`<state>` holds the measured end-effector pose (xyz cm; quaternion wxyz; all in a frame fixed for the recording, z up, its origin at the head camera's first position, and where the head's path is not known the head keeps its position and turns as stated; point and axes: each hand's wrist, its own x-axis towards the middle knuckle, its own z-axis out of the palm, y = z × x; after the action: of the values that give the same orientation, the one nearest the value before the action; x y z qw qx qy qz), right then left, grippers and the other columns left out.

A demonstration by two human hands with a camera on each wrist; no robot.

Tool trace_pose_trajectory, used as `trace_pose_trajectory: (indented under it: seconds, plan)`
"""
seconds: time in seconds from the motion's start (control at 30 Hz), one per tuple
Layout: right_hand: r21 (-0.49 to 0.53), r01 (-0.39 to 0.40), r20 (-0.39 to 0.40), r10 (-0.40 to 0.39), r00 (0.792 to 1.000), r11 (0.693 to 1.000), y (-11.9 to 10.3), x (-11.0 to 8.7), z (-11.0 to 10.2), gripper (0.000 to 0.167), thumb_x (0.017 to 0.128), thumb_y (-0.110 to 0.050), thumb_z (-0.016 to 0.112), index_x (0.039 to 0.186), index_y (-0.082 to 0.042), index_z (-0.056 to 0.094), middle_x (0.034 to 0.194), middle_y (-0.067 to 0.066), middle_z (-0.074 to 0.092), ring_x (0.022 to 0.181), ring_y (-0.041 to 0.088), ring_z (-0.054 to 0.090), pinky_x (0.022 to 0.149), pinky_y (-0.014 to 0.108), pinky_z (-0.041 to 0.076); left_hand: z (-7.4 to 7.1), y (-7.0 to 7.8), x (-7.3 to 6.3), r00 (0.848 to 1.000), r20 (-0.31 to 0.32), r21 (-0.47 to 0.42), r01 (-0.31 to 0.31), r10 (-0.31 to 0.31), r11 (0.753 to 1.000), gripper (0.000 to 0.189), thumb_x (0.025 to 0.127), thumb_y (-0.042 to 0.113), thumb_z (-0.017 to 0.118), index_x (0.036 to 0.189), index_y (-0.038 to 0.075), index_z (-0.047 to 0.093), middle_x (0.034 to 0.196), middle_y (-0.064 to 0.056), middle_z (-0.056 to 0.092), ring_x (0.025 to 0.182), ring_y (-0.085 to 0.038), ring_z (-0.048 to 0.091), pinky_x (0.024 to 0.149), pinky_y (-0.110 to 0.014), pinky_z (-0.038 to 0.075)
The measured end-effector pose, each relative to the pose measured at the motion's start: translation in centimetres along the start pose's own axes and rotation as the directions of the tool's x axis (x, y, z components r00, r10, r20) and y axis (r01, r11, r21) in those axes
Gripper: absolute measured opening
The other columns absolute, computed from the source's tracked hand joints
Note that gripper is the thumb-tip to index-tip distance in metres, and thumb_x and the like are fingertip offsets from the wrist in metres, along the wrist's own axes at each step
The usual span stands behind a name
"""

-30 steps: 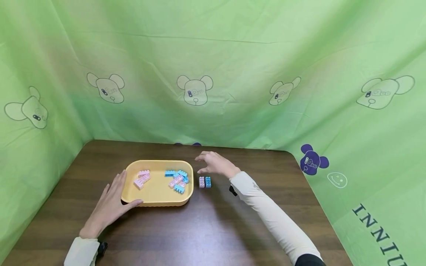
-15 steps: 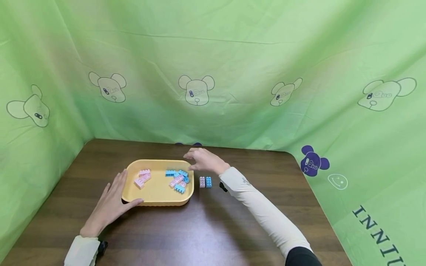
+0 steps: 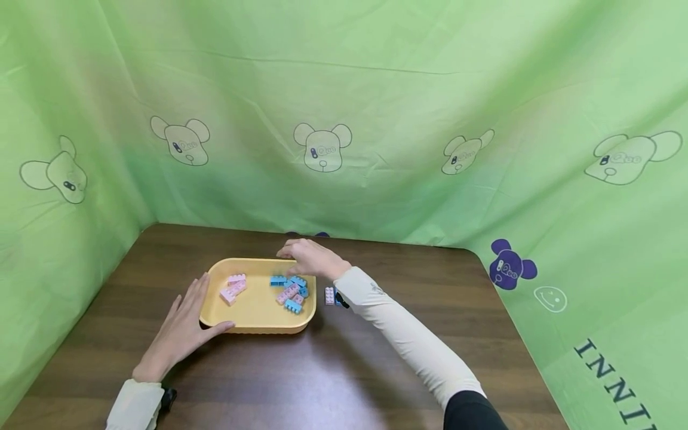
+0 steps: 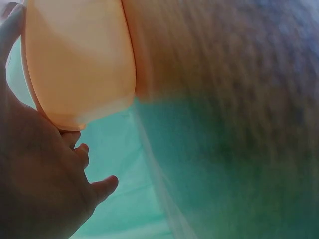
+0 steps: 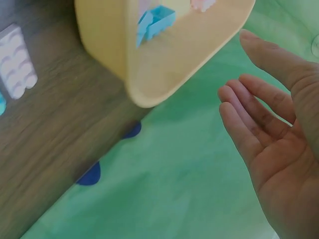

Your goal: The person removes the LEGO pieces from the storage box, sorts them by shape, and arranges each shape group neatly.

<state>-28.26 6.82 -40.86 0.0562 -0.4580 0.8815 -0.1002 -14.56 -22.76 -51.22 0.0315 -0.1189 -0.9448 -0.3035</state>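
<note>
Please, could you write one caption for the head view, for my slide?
Left grip touching a yellow tray of pink and blue bricks; right grip near its far edge.

A shallow yellow plastic basin (image 3: 255,307) with rounded corners sits upright, pink studded toy bricks (image 3: 228,296) grouped in its left end, a blue-and-pink brick cluster (image 3: 288,293) in its right, a pink brick (image 3: 329,295) and a partly hidden blue one just outside its right wall.

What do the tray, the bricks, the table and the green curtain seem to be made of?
Tray: probably plastic, satin; smooth, evenly yellow, with rounded corners.
Bricks: likely hard plastic; crisp moulded studs, even pink or blue color.
Table: brown wood grain with a soft shine; solid wood or a printed laminate, I cannot tell.
Curtain: thin fabric or plastic sheet, mostly matte; it hangs in folds and creases.
</note>
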Motion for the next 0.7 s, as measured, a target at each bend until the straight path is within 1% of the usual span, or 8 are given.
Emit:
trace_pose_trajectory:
  seconds: [0.17,0.33,0.5,0.7]
  plan:
    - [0.006,0.017,0.015,-0.017,1.000,1.000,-1.1,1.2,0.6,0.042,0.093,-0.014,0.084,0.130,0.003,0.072,0.123,0.016,0.073,0.111,0.025,0.071,0.099,0.032,0.057,0.1,-0.1,0.0,1.000,0.004,-0.001,0.005,-0.005,1.000,0.121,0.092,0.062,0.075,0.171,0.012,-0.001,0.176,-0.020,0.012,0.160,-0.045,0.012,0.124,-0.070,0.011]
    - [0.003,0.025,0.047,-0.025,0.999,1.000,-2.0,2.7,1.4,0.044,0.093,-0.016,0.084,0.131,0.003,0.071,0.124,0.014,0.073,0.112,0.023,0.071,0.099,0.027,0.056,0.1,-0.2,0.0,1.000,0.003,0.002,0.009,-0.009,1.000,0.121,0.092,0.062,0.075,0.171,0.011,0.000,0.176,-0.021,0.012,0.160,-0.045,0.012,0.124,-0.071,0.011]
    - [-0.030,0.031,0.063,-0.029,0.998,0.999,-2.7,3.9,2.3,0.043,0.094,-0.018,0.084,0.130,0.002,0.072,0.123,0.011,0.073,0.111,0.020,0.071,0.097,0.023,0.055,0.1,-0.1,0.0,1.000,0.009,0.002,0.013,-0.013,1.000,0.121,0.092,0.063,0.075,0.171,0.010,0.001,0.176,-0.021,0.011,0.160,-0.045,0.011,0.123,-0.073,0.012]
    - [-0.039,0.075,0.089,-0.071,0.993,0.996,-3.7,5.3,3.4,0.043,0.093,-0.015,0.085,0.131,0.001,0.073,0.122,0.012,0.074,0.110,0.020,0.071,0.095,0.021,0.054,0.1,-0.2,0.1,1.000,0.005,0.009,0.012,-0.012,1.000,0.121,0.091,0.063,0.075,0.171,0.010,0.001,0.176,-0.021,0.011,0.160,-0.045,0.012,0.123,-0.072,0.012]
